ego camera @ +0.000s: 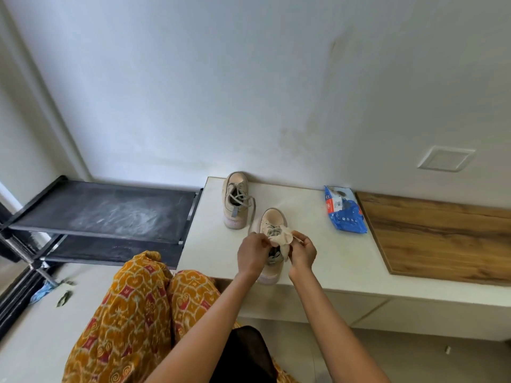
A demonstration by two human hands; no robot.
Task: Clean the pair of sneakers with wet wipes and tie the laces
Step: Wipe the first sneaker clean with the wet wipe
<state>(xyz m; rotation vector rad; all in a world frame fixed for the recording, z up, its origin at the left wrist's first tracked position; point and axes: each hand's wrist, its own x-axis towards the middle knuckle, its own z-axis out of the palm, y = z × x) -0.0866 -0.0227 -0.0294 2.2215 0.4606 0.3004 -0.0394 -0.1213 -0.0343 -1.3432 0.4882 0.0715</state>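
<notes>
While the far sneaker waits unlaced at left, the left hand and right hand both pinch a soiled wipe over the near sneaker; its grime could smear back on.

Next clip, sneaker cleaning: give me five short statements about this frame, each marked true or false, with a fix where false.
1. Both hands, left hand and right hand, hold a crumpled wipe above the near sneaker. True.
2. The far sneaker has tied laces. False: its laces hang loose.
3. The blue wipes pack lies on the white counter. True.
4. The pack sits left of the sneakers. False: it is to their right.
5. A sneaker rests on the dark rack. False: both are on the counter.
</notes>
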